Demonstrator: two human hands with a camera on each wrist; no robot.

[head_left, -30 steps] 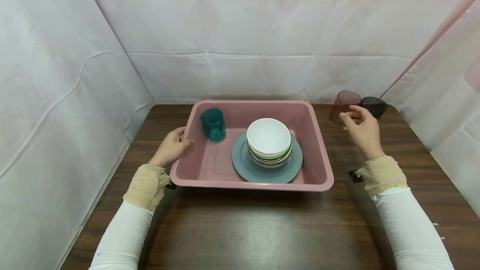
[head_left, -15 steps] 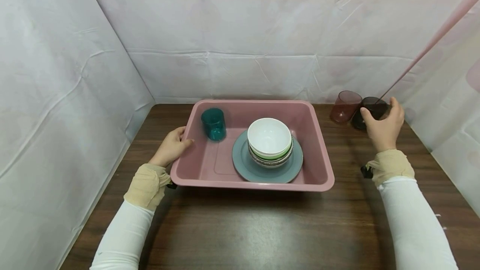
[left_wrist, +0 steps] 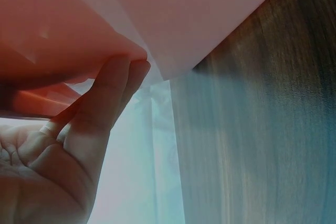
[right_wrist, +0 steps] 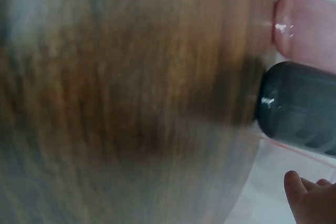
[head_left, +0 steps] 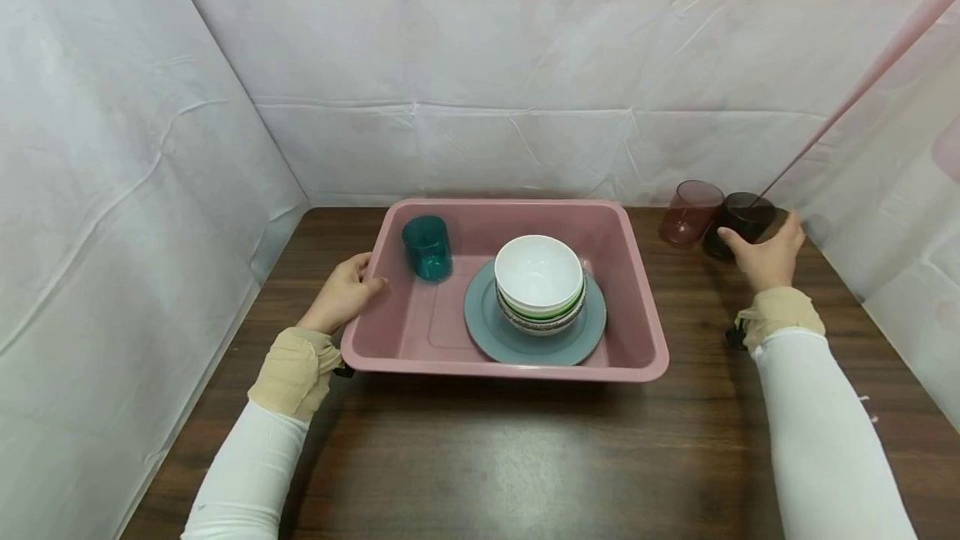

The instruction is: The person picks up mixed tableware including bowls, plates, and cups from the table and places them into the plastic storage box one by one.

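Now my right hand [head_left: 765, 255] off pink cup [head_left: 688, 213], curled around dark cup [head_left: 742, 222] at table's [head_left: 525, 457] far right corner, touching or nearly. Left hand [head_left: 343, 293] unchanged, fingers pressed on pink tub [head_left: 637, 290] rim. I judge dark cup next for lifting.

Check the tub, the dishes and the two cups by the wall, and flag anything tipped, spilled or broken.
Nothing stands out. The teal cup and stacked bowls on the grey plate sit upright in the pink tub. The pink cup and dark cup stand upright; no spills show.
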